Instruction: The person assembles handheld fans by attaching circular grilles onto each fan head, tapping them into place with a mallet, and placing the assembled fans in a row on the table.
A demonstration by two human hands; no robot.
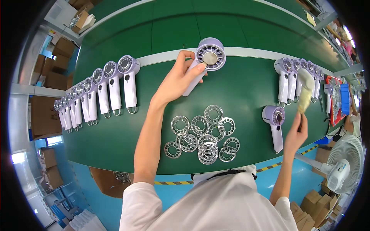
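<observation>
My left hand (176, 81) is wrapped round a pale purple handheld fan (210, 57), its round head facing me with a plain disc in the middle. My right hand (296, 135) pinches the lower end of a limp, pale yellowish cloth-like strip (306, 94), which stands up from the fingers; its exact kind is unclear. Just left of that hand lies another handheld fan (274, 125) on the green table. Several shiny silver slotted rings (207, 143) lie loosely between my arms, some overlapping.
A row of handheld fans (110, 82) runs along the left, and another row (284, 77) stands at the right. Blue (345, 98) and red bins are at the far right. A white standing fan (341, 165) is beyond the right edge; an open cardboard box (106, 183) sits below the table's front edge.
</observation>
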